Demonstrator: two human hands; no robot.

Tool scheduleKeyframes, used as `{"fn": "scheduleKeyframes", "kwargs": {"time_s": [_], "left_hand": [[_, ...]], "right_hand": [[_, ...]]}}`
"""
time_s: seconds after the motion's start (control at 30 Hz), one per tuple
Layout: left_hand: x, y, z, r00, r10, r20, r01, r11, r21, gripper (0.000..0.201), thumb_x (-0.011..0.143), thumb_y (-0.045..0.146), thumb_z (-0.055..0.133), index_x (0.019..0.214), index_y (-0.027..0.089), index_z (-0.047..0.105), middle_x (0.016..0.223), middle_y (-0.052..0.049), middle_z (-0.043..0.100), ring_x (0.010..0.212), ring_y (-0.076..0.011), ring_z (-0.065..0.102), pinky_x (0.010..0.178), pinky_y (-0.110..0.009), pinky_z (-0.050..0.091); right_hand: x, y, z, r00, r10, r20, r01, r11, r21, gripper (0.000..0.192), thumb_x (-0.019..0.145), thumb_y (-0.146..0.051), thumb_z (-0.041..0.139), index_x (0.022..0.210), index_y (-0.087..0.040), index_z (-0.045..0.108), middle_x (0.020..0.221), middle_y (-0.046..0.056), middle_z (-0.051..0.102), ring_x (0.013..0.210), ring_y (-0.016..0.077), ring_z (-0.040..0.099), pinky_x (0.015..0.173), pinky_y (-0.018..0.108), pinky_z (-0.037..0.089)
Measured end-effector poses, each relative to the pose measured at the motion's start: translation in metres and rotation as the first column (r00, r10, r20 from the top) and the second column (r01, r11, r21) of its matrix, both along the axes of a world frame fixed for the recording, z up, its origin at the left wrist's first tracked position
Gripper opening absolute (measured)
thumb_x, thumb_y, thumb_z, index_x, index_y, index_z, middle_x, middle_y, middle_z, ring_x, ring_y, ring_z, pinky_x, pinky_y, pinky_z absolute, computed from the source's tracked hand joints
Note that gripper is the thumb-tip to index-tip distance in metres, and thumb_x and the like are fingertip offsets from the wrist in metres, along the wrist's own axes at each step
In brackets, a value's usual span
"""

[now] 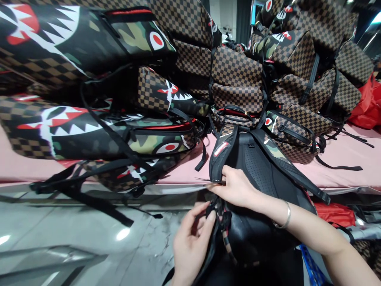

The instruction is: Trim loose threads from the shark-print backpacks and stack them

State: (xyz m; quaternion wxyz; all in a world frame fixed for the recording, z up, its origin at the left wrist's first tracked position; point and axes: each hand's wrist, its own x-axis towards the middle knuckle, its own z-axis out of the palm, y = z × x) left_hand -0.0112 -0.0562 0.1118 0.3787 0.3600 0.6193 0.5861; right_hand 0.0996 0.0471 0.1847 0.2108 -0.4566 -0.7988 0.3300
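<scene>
A backpack (256,163) lies with its black padded back panel facing up, partly over the table edge and towards me. My right hand (238,186) is closed at the lower end of its left shoulder strap (216,169). Two thin, pointed blades of what look like thread snips (210,181) stick out leftward from those fingers; the handles are hidden in the hand. Below, my left hand (195,234) pinches a piece of black webbing (212,208) at the bag's side. The other shoulder strap (285,159) lies loose across the panel, its end to the right.
Checkered backpacks with shark-mouth prints (98,131) are piled at the left, and more checkered bags (238,75) are stacked behind and to the right. They rest on a pink-covered table (178,169). Loose straps (98,206) hang over its front edge. Red material (367,103) lies far right.
</scene>
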Motion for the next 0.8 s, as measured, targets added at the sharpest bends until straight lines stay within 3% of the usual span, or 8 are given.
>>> {"fn": "scheduleKeyframes", "kwargs": {"time_s": [0.1,0.2,0.33,0.43,0.6,0.8], "left_hand": [[-0.007,0.006,0.005,0.924,-0.052,0.380,0.084,0.994,-0.068,0.032,0.064,0.033,0.072,0.088,0.015,0.063,0.084,-0.006,0.068,0.073,-0.0190,0.065,0.063,-0.025,0.054],[-0.014,0.010,0.006,0.718,-0.016,0.696,0.148,0.980,-0.131,0.022,0.065,0.017,0.069,0.085,0.014,0.064,0.076,-0.007,0.071,0.067,-0.0191,0.067,0.062,-0.026,0.055],[-0.017,0.011,-0.004,0.482,0.015,0.876,0.197,0.972,-0.125,0.013,0.072,0.007,0.056,0.079,0.012,0.067,0.074,-0.009,0.073,0.065,-0.0182,0.069,0.066,-0.028,0.057],[-0.016,0.010,-0.011,0.385,-0.046,0.922,0.264,0.963,-0.062,0.017,0.076,0.009,0.052,0.084,0.011,0.067,0.078,-0.009,0.073,0.066,-0.0189,0.069,0.067,-0.031,0.058],[-0.013,0.009,-0.013,0.379,-0.077,0.922,0.278,0.960,-0.034,0.018,0.077,0.010,0.053,0.088,0.012,0.067,0.080,-0.008,0.073,0.068,-0.0191,0.069,0.068,-0.030,0.058],[-0.005,0.011,-0.002,0.469,0.071,0.880,0.197,0.963,-0.182,0.012,0.076,0.010,0.055,0.082,0.013,0.065,0.075,-0.008,0.072,0.062,-0.0167,0.069,0.060,-0.023,0.057]], "right_hand": [[0.010,-0.003,0.004,0.988,0.081,-0.130,-0.085,0.996,-0.025,0.026,0.082,-0.041,0.054,0.098,-0.021,0.051,0.087,-0.001,0.062,0.071,0.0133,0.057,0.064,0.024,0.042],[0.022,-0.007,-0.003,0.987,0.046,-0.153,-0.033,0.996,0.087,0.016,0.089,-0.033,0.043,0.097,-0.021,0.049,0.082,-0.001,0.059,0.070,0.0128,0.054,0.066,0.025,0.041],[0.037,-0.012,-0.032,0.986,0.094,-0.137,-0.047,0.949,0.313,0.006,0.086,-0.023,0.048,0.088,-0.018,0.052,0.081,0.002,0.057,0.075,0.0149,0.053,0.070,0.026,0.041],[0.045,-0.015,-0.051,0.982,0.163,-0.094,-0.116,0.916,0.384,0.009,0.087,-0.021,0.045,0.088,-0.018,0.053,0.078,0.003,0.058,0.071,0.0149,0.053,0.068,0.027,0.043],[0.048,-0.015,-0.060,0.967,0.250,-0.044,-0.197,0.847,0.494,0.016,0.090,-0.025,0.042,0.093,-0.016,0.055,0.079,0.006,0.062,0.073,0.0164,0.056,0.068,0.029,0.046],[0.047,-0.013,-0.057,0.958,0.284,0.023,-0.241,0.763,0.600,0.019,0.091,-0.024,0.042,0.091,-0.014,0.058,0.081,0.009,0.064,0.075,0.0177,0.056,0.068,0.030,0.046]]}}
